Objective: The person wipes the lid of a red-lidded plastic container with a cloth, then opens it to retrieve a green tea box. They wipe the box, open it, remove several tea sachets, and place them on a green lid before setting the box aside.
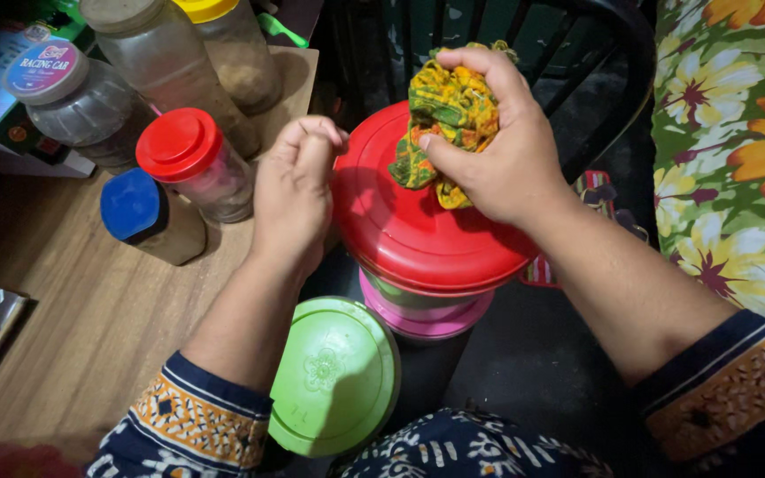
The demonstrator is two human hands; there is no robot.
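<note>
My right hand [489, 142] grips a crumpled yellow, orange and green cloth [447, 111] and presses it onto the red round lid [400, 230] of a stacked container. Below that lid shows a pink and green container edge [427, 314]. My left hand [294, 190] rests at the lid's left rim, fingers curled, with nothing seen in it. A green round lid [334, 376] lies lower down, near my lap.
A wooden table [73, 310] on the left holds a red-capped jar [189, 164], a blue-capped bottle [148, 217], and several clear jars [170, 62]. A dark chair [577, 53] stands behind. Flowered fabric [737, 150] is on the right.
</note>
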